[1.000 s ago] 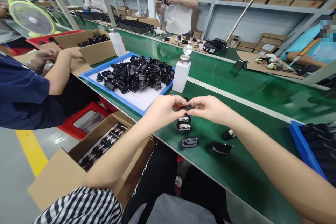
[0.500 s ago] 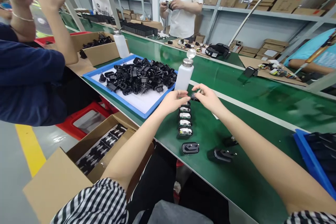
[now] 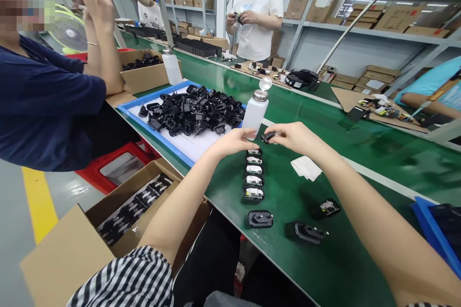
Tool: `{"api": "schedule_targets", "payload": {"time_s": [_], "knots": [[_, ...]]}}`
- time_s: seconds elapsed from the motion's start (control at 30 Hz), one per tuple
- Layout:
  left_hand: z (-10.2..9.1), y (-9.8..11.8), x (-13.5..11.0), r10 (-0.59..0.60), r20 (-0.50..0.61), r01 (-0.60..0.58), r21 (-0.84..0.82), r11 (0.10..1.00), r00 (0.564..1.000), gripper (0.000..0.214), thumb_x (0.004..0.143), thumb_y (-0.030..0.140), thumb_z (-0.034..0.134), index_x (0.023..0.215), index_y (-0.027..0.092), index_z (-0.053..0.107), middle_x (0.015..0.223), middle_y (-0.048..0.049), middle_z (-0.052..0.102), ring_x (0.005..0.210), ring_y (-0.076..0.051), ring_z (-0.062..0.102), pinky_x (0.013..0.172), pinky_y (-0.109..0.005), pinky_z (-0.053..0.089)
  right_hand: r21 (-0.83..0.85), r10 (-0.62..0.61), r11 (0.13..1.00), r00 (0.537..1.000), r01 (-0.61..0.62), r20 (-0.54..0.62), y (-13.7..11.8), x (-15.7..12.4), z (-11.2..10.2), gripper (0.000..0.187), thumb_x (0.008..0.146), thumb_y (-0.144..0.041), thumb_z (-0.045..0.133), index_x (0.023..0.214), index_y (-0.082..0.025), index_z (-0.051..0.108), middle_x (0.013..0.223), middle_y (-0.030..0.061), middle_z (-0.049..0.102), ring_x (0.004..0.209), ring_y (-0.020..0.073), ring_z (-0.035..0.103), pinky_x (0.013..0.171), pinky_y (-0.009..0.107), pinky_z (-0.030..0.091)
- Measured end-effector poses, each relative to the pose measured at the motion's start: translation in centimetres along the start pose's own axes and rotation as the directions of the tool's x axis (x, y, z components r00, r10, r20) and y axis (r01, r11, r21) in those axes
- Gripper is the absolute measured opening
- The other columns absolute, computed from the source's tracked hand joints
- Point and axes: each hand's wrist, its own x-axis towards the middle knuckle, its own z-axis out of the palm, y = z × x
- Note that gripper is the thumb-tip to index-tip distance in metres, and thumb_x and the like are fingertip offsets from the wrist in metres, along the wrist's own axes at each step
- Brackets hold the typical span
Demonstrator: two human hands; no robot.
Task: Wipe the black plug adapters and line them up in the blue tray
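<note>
My right hand pinches a small black charger part between thumb and fingers, just beyond a row of housings. Opposite it, my left hand has its thumb and fingers apart at the far end of that row; whether it touches the last housing I cannot tell. Several open black charger housings stand in the line, with white and green insides showing. Nearer me lie a black plug charger and another charger with pins. An open housing rests under my right forearm.
A blue-rimmed tray heaped with black plug parts is at left, beside a white pump bottle with its lid up. A white cloth lies right. An open carton stands below the bench. A co-worker sits at left.
My right hand has shifted slightly away from the left, carrying the black part clear of the row. The view has tilted, and the white cloth and open housing now show more fully.
</note>
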Motion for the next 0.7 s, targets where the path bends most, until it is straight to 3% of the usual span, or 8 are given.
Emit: {"api": "schedule_targets", "payload": {"time_s": [0.07,0.13,0.2,0.33,0.47,0.7], "knots": [[-0.3,-1.3,0.2,-0.049,-0.120,0.074,0.212,0.974,0.992,0.051,0.060,0.006,0.050,0.110,0.011,0.044,0.111,-0.0101,0.048,0.084,-0.016,0.054,0.076,-0.027,0.041,-0.248,0.031,0.968,0.999,-0.028,0.008,-0.3,0.5,0.5,0.018,0.071,-0.014,0.052,0.085,-0.024,0.059,0.071,0.0004,0.057,0.068,0.0178,0.052,0.052,0.024,0.036],[-0.2,-2.6,0.3,-0.028,-0.081,0.055,0.348,0.936,0.996,0.050,0.057,0.002,0.049,0.106,0.012,0.048,0.105,-0.0078,0.053,0.081,-0.017,0.055,0.075,-0.026,0.041,-0.423,0.056,0.905,0.998,-0.040,0.025,-0.6,0.9,1.0,0.016,0.072,-0.020,0.054,0.087,-0.025,0.060,0.077,0.0043,0.055,0.073,0.0220,0.051,0.047,0.025,0.033],[0.1,-3.5,0.6,0.011,0.003,-0.012,0.387,0.922,1.000,0.050,0.056,0.003,0.051,0.104,0.014,0.050,0.101,-0.0052,0.056,0.081,-0.017,0.055,0.075,-0.025,0.042,-0.498,0.034,0.867,0.999,-0.013,0.035,-0.7,1.1,1.3,0.016,0.072,-0.026,0.056,0.087,-0.024,0.060,0.083,0.0075,0.052,0.078,0.0248,0.049,0.046,0.025,0.031],[0.6,-4.3,1.2,0.056,0.027,-0.062,0.379,0.923,0.998,0.043,0.057,0.009,0.053,0.099,0.016,0.053,0.097,-0.0033,0.058,0.077,-0.015,0.055,0.074,-0.024,0.042,-0.381,-0.041,0.921,0.993,0.080,0.108,-0.3,1.4,1.8,0.016,0.075,-0.019,0.052,0.090,-0.016,0.055,0.077,0.0050,0.052,0.069,0.0184,0.050,0.050,0.023,0.034],[0.7,-4.4,1.5,0.050,-0.022,-0.040,0.341,0.939,0.998,0.033,0.059,0.013,0.053,0.092,0.014,0.056,0.090,-0.0021,0.060,0.072,-0.013,0.055,0.070,-0.024,0.043,-0.330,-0.091,0.934,0.984,0.138,0.154,0.2,1.7,2.3,0.013,0.073,-0.013,0.050,0.085,-0.014,0.053,0.074,0.0031,0.053,0.065,0.0161,0.050,0.053,0.022,0.035],[0.6,-3.8,1.7,0.038,-0.020,-0.032,0.262,0.964,0.999,0.049,0.056,0.010,0.055,0.105,0.012,0.048,0.101,-0.0054,0.056,0.064,-0.011,0.055,0.065,-0.022,0.043,-0.337,-0.060,0.936,0.988,0.105,0.139,0.4,1.8,3.9,0.017,0.073,-0.018,0.051,0.089,-0.013,0.057,0.078,0.0069,0.052,0.069,0.0185,0.051,0.058,0.024,0.036]]}}
